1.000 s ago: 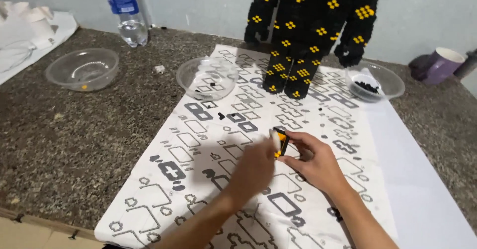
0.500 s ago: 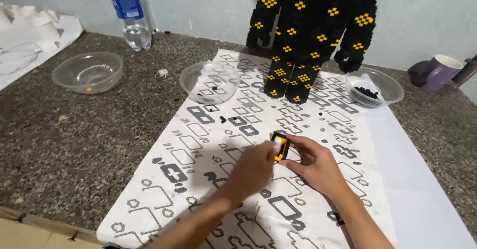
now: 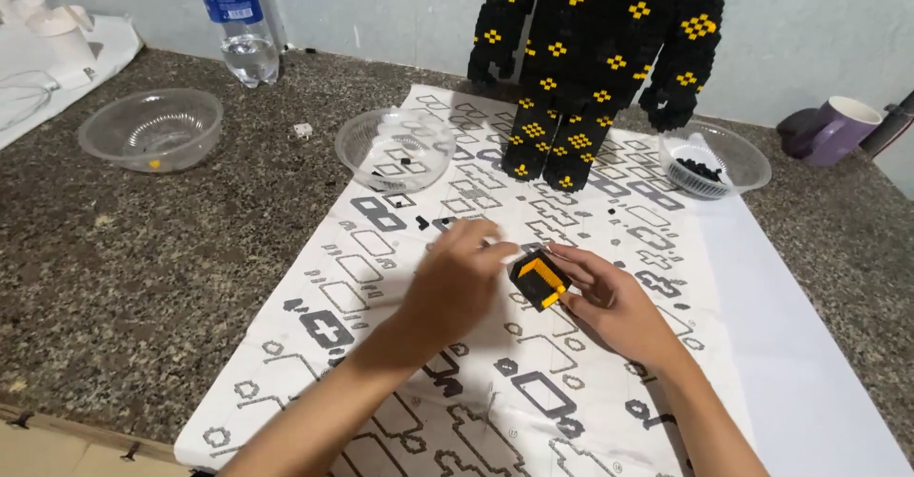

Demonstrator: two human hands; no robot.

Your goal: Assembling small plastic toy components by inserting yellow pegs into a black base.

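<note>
I see right hand (image 3: 619,310) still grasping black-yellow brick block (image 3: 539,280); left hand (image 3: 462,282) still pinching at it, content unclear. Brick figure (image 3: 595,58), clear bowl (image 3: 395,149) beyond.

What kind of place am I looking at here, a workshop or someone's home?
Most likely a home counter used as a hobby bench: a speckled stone countertop against a plain wall, a purple mug and water bottle, plus clear plastic bowls of small bricks beside a tall black-and-yellow brick figure.
</note>
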